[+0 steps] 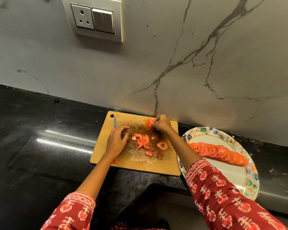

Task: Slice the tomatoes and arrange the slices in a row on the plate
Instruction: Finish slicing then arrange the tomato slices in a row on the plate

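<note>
Black stone countertop (32, 138), glossy, with streaks of reflected light; grey-veined marble wall (206, 63) behind it, bearing a socket-and-switch plate (92, 19) at upper left. Wooden cutting board (106, 146) on the counter, its far edge close to the wall, its middle wet with juice and seeds. Knife (115, 122): grey blade lying on the board's far left corner, tip near the hanging hole; a small red part shows at the board's near edge under the left forearm, the rest hidden. Left hand (116, 141): resting over the board's left part, fingers loosely curled, nothing seen held; whether it touches the knife cannot be told. Loose tomato slices (142, 141) and end pieces scattered on the board's centre, just right of the left hand. Right hand (161, 124): at the board's far right, fingertips pinching a tomato piece (149, 124) held upright above the board. Patterned plate (223, 173) on the counter, touching or just overlapping the board's right edge. Row of tomato slices (219, 153), overlapping, running diagonally across the plate. Both sleeves red with white print.
</note>
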